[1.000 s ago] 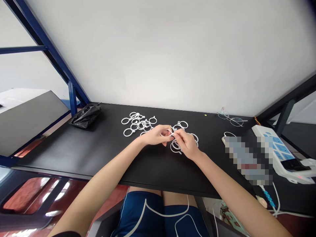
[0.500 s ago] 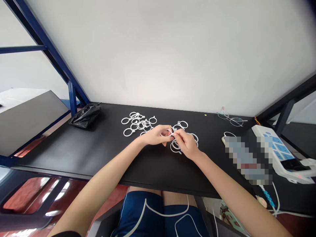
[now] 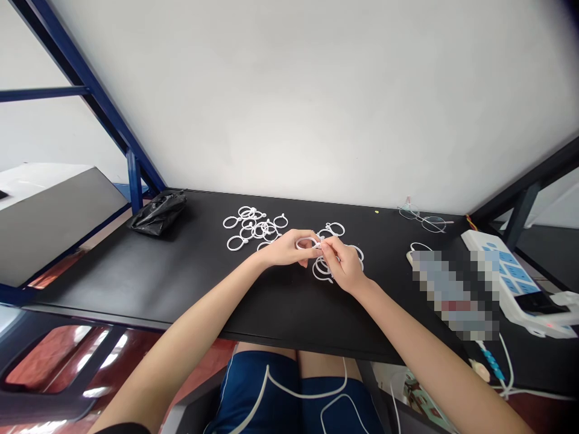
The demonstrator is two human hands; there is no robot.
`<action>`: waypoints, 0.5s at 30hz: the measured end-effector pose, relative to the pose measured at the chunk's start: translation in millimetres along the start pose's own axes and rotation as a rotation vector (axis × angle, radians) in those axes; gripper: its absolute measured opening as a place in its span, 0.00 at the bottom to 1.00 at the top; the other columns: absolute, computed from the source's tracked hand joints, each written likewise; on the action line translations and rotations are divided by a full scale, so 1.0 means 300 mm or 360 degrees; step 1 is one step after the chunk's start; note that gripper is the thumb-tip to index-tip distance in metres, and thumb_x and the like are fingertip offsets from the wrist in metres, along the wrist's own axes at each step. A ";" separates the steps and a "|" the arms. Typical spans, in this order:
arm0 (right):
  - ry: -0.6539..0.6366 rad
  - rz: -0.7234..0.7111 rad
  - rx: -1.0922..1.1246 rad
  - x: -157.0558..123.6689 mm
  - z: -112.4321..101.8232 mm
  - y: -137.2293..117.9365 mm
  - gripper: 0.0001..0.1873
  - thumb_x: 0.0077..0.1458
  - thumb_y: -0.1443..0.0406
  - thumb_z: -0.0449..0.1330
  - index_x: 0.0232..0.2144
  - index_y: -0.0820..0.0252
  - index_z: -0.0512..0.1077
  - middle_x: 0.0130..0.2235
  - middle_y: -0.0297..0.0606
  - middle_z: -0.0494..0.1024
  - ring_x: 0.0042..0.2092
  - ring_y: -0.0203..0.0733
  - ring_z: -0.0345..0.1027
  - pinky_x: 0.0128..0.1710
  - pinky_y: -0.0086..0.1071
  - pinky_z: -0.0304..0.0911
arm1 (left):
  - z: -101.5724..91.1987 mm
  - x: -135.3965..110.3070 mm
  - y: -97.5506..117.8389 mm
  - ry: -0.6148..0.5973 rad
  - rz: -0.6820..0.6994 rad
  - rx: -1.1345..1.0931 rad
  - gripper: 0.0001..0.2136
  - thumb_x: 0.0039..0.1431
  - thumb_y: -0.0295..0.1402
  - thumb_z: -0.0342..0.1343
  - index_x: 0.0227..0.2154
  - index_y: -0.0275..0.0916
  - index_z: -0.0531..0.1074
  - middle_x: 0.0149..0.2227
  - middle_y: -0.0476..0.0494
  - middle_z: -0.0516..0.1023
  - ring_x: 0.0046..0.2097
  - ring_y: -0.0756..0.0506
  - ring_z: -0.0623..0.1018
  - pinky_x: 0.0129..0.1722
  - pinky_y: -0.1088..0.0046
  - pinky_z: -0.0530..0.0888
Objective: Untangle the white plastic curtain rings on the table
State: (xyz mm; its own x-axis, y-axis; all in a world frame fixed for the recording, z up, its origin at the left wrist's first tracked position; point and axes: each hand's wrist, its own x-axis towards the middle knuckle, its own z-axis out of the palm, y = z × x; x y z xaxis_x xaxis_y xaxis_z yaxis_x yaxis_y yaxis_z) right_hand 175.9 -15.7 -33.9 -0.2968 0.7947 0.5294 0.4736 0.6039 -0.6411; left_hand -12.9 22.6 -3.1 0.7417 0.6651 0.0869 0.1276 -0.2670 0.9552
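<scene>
A white plastic ring with a small end piece, like a curtain ring [image 3: 306,239], is held between my two hands above the desk. My left hand [image 3: 288,248] is closed around the ring's left side, thumb in front and fingers behind. With thumb and forefinger, my right hand [image 3: 344,265] pinches the ring's end piece at its right. More white rings [image 3: 260,229] lie in a loose heap left of my hands. Another group of rings [image 3: 322,278] lies under and around my right hand, partly covered by it.
On the black desk [image 3: 181,271], a crumpled black plastic bag [image 3: 158,212] sits at the left. Eyeglasses [image 3: 424,218] lie at the back right, near a blurred phone [image 3: 452,295] with a cable and a white power strip [image 3: 506,271]. A wall [image 3: 289,108] stands behind.
My hands stay almost in place. The held ring has shifted very slightly to the right and looks a little flatter. The heaps of rings look unchanged.
</scene>
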 end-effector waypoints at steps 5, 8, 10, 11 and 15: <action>0.0111 0.0014 -0.0014 -0.001 0.000 0.007 0.10 0.66 0.62 0.47 0.35 0.57 0.65 0.19 0.26 0.62 0.19 0.31 0.56 0.23 0.27 0.53 | -0.011 0.000 0.005 0.0698 0.0177 0.0380 0.12 0.59 0.41 0.56 0.36 0.37 0.70 0.23 0.52 0.69 0.25 0.53 0.71 0.28 0.78 0.68; 0.0146 0.0011 -0.0023 -0.001 -0.001 0.010 0.10 0.66 0.62 0.47 0.36 0.57 0.66 0.19 0.26 0.61 0.19 0.31 0.56 0.22 0.27 0.53 | -0.051 -0.001 -0.009 0.1331 0.0276 0.0908 0.08 0.60 0.37 0.55 0.34 0.38 0.72 0.27 0.50 0.71 0.27 0.53 0.70 0.31 0.77 0.67; 0.0137 -0.0002 -0.0027 -0.001 -0.001 0.009 0.10 0.66 0.62 0.48 0.37 0.58 0.67 0.19 0.26 0.60 0.19 0.31 0.56 0.22 0.27 0.53 | -0.090 -0.007 -0.025 0.1579 0.0184 0.1214 0.08 0.61 0.37 0.53 0.35 0.39 0.73 0.30 0.49 0.71 0.28 0.52 0.70 0.32 0.75 0.67; 0.0130 -0.0012 -0.0030 0.000 -0.001 0.007 0.10 0.66 0.62 0.48 0.37 0.58 0.67 0.19 0.26 0.60 0.19 0.31 0.55 0.22 0.27 0.52 | -0.110 -0.012 -0.034 0.1660 0.0089 0.1356 0.08 0.62 0.37 0.52 0.35 0.39 0.73 0.30 0.48 0.72 0.28 0.51 0.70 0.33 0.74 0.67; 0.0118 -0.0024 -0.0028 0.002 -0.001 0.001 0.09 0.65 0.62 0.49 0.38 0.58 0.68 0.19 0.25 0.60 0.19 0.31 0.55 0.22 0.28 0.52 | -0.181 -0.039 -0.071 0.1634 -0.0274 0.1774 0.07 0.61 0.32 0.51 0.37 0.39 0.74 0.37 0.43 0.74 0.38 0.44 0.75 0.41 0.67 0.66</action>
State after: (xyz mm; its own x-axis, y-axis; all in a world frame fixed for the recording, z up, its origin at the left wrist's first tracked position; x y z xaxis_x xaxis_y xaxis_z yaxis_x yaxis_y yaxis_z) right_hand 176.2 -15.2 -33.5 -0.2422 0.7785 0.5790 0.4842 0.6142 -0.6232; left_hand -60.0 58.3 -9.1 -0.0375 0.7979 0.6017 0.9260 -0.1987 0.3211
